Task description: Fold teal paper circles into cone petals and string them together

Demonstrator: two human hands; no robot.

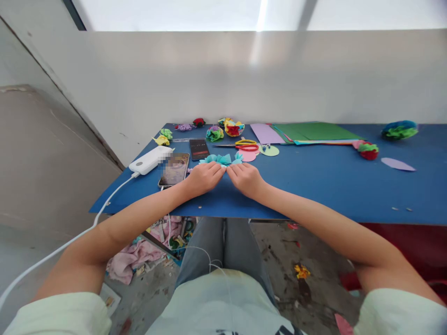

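Near the front of the blue table, a turquoise paper strip (223, 159) with a cut, petal-like edge spans both hands. My left hand (206, 177) grips its left part with the fingers closed. Close beside it, almost touching, my right hand (246, 179) pinches the strip from the other side. The fingertips and the lower part of the strip are mostly hidden behind the hands. Just beyond lie scissors (247, 148) with red and yellow handles, a pink paper piece (248, 156) and a pale green paper piece (270, 150).
Left of my hands lie a phone (175, 170), a dark phone (199, 150) and a white power bank (150, 159) with a cable. Several paper flowers (214, 133) sit along the back. Green paper sheets (314, 131) are stacked right; a lilac petal (398, 164) lies beyond.
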